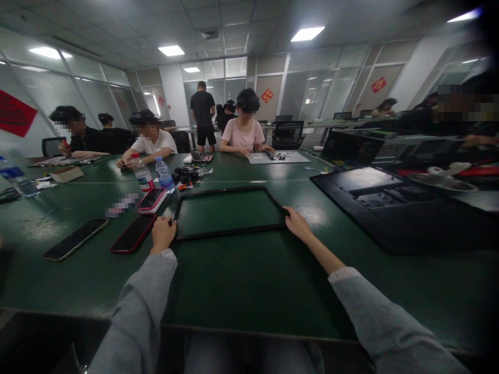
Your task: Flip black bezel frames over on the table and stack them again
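A thin black rectangular frame lies flat on the green table in front of me, with the table showing through its middle. My left hand is closed on the frame's near left corner. At the near right corner my right hand grips the frame's edge. Both my arms, in grey sleeves, are stretched forward.
Left of the frame lie a red-cased phone, a black phone and another red phone. Two water bottles stand behind them. A large black monitor back panel lies at right. Several people sit across the table.
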`<state>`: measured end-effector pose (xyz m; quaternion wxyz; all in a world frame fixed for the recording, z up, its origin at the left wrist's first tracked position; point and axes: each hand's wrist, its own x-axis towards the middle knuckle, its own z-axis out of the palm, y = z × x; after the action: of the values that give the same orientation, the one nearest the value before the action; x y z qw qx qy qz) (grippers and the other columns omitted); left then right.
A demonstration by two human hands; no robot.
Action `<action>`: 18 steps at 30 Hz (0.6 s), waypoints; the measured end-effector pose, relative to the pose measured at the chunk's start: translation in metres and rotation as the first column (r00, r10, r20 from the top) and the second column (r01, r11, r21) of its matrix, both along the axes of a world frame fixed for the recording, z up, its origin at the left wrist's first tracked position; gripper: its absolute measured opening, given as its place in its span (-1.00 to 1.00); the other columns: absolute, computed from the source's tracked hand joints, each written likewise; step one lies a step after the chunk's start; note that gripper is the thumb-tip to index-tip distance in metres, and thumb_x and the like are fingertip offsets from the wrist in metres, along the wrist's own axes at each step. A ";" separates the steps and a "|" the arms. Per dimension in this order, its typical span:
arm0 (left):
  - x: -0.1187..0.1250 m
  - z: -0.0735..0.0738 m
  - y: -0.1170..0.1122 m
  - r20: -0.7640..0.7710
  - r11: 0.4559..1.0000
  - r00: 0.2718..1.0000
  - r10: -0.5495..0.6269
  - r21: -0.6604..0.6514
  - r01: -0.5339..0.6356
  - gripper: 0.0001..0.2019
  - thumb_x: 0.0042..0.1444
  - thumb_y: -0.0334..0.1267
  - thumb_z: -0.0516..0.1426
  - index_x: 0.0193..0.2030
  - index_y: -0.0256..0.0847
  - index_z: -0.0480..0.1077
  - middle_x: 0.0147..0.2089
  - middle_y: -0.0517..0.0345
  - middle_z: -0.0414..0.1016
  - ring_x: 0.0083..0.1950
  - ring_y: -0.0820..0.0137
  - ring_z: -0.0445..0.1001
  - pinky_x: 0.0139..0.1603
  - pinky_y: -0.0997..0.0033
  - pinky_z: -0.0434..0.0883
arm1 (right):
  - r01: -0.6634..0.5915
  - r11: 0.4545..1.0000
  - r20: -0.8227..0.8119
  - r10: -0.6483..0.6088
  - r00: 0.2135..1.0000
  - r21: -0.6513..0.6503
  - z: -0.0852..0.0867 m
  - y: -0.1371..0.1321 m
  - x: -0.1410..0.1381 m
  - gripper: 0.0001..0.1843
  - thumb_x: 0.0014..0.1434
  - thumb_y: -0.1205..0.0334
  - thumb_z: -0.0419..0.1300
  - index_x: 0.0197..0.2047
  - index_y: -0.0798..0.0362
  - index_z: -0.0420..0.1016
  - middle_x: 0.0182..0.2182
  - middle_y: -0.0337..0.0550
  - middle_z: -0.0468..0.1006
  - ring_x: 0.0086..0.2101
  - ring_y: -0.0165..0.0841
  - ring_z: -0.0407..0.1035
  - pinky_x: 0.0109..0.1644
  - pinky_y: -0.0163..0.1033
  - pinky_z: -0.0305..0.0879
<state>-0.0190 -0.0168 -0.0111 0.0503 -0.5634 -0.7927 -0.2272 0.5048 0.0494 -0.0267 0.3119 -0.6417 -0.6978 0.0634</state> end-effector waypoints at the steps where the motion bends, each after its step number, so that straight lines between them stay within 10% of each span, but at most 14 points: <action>1: 0.000 0.000 0.000 0.001 1.000 1.000 0.002 -0.003 -0.002 -0.59 0.27 -0.10 0.02 0.10 -0.22 0.53 0.13 -0.19 0.46 0.09 0.13 0.47 0.11 0.18 0.42 | 0.001 1.000 -0.003 -0.001 1.000 -0.006 0.001 0.000 0.000 -0.46 0.22 0.46 -0.01 0.25 0.19 0.38 0.15 0.13 0.50 0.16 -0.17 0.39 0.28 -0.05 0.27; 18: 0.016 0.010 -0.003 -0.024 1.000 1.000 -0.010 -0.026 0.009 -0.53 0.34 -0.05 -0.02 0.22 -0.22 0.46 0.17 -0.21 0.42 0.18 0.05 0.41 0.07 0.12 0.41 | 0.014 0.997 -0.007 -0.014 1.000 0.070 -0.005 0.005 0.005 -0.47 0.19 0.42 0.02 0.23 0.23 0.39 0.10 0.17 0.52 0.12 -0.15 0.39 0.26 -0.03 0.27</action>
<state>-0.0032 -0.0203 -0.0011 0.0514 -0.5705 -0.7922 -0.2104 0.5099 0.0542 -0.0319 0.3369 -0.6351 -0.6940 0.0387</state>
